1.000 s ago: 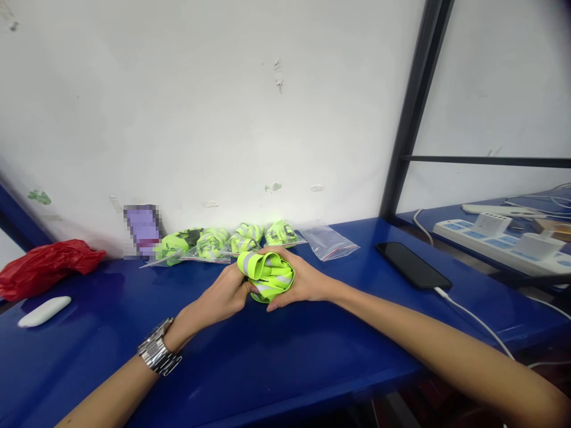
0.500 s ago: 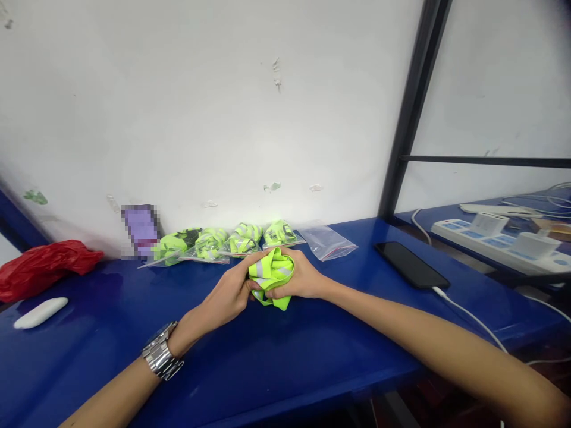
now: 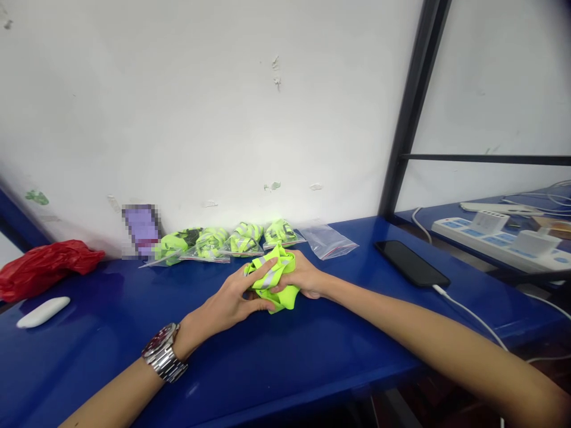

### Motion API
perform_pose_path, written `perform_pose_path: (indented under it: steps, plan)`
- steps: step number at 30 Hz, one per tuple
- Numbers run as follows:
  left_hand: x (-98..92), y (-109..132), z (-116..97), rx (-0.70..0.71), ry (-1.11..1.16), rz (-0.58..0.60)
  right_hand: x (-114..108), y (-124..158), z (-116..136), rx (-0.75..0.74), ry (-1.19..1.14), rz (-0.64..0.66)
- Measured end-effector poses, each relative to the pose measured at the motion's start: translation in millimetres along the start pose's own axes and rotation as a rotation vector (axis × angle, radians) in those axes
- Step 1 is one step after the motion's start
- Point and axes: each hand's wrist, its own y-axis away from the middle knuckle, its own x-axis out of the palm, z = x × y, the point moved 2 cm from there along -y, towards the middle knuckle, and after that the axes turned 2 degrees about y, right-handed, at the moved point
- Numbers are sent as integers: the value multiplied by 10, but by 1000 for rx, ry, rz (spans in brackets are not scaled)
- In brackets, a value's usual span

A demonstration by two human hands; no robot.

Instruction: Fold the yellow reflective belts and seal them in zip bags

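Note:
Between my two hands is a crumpled fluorescent yellow-green reflective vest with silver-grey stripes, bunched into a small bundle above the blue table. My left hand, with a metal watch on its wrist, grips it from the left, fingers over the top and thumb below. From the right, my right hand holds the bundle, its fingers partly hidden by the fabric. Just behind, several similar yellow-green bundles in clear zip bags lie in a row along the wall. A flat clear zip bag lies right of them.
A red plastic bag and a white oblong case are at the left. A pixelated phone-like thing leans on the wall. On the right lies a black phone with a white cable; a power strip sits beyond the black post.
My left hand has shifted its grip: its fingers now lie over the top of the vest and its thumb is in front. The bundle has turned and its lower fold sticks out further right.

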Motion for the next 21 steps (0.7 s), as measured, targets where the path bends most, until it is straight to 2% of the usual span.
perform_pose_path:
  steps: [2, 6, 8, 11, 15, 21]
  plan:
    - [12, -6, 27, 28, -80, -45, 0, 11, 13, 4, -25, 43]
    - [24, 11, 85, 125, -139, -81, -12, 56, 78, 11, -73, 237]
    - [22, 22, 109, 151, -163, -86, -18, 71, 101, 40, -138, 274]
    - [21, 20, 119, 199, -161, -84, -15, 68, 94, 62, -205, 175]
    - [31, -9, 109, 208, -121, -84, 4, 61, 27, 69, -154, -10]
    - [24, -51, 97, 99, -99, -62, -5, 42, -23, 10, -116, -52]
